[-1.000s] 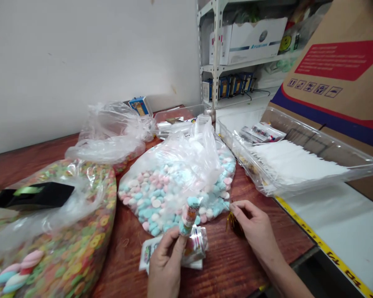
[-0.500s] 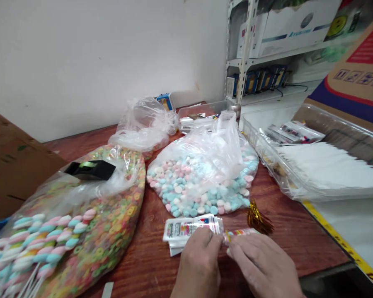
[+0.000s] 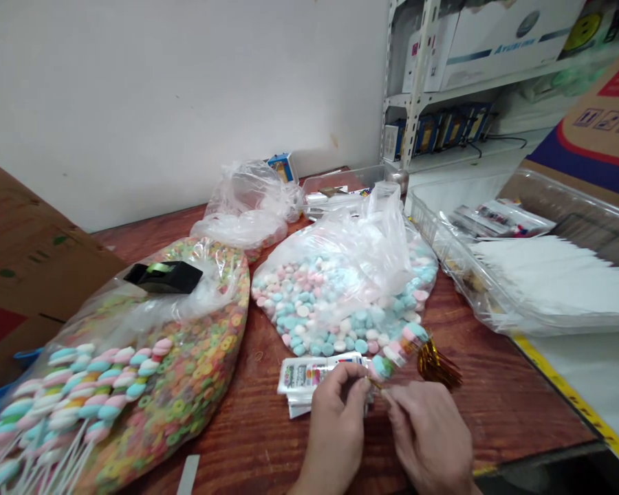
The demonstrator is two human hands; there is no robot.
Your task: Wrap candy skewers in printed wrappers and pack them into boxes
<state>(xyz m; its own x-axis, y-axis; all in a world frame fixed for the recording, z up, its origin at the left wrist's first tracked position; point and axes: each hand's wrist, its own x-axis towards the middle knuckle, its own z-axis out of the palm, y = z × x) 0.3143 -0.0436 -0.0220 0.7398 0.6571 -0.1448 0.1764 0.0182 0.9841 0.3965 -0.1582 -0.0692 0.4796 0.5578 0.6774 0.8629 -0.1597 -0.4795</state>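
My left hand and my right hand meet near the table's front edge, both pinched on the neck of a small clear packet of candies that points up and to the right. A thin gold twist tie seems to sit between the fingertips. Under my left hand lies a stack of printed empty packets. A bundle of gold twist ties lies just right of the packet. Behind them sits a big plastic bag of pink, blue and white candies.
A large bag of colourful ring candies with a black tape dispenser on it lies at left, twisted marshmallow sticks in front. A clear tray of white sheets stands at right. A cardboard box and a metal shelf flank the table.
My right hand picked a gold tie from the bundle and joined my left hand. The filled packet was laid down, then raised again, tilted right. My view shifted left.
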